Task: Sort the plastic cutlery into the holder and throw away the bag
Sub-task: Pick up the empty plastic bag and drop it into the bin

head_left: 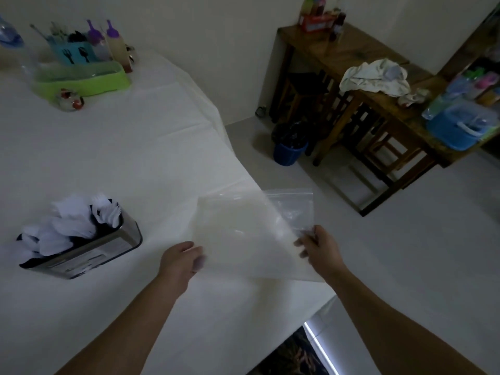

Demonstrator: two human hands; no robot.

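My right hand (316, 246) pinches the empty bag (251, 226) at its edge, ready to bin it; left hand (181, 259) blurred, can't tell grip. Holder (89, 250) left of it, cutlery (67, 226) inside.

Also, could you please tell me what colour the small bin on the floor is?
The bin is blue with a black liner, seen in the head view.
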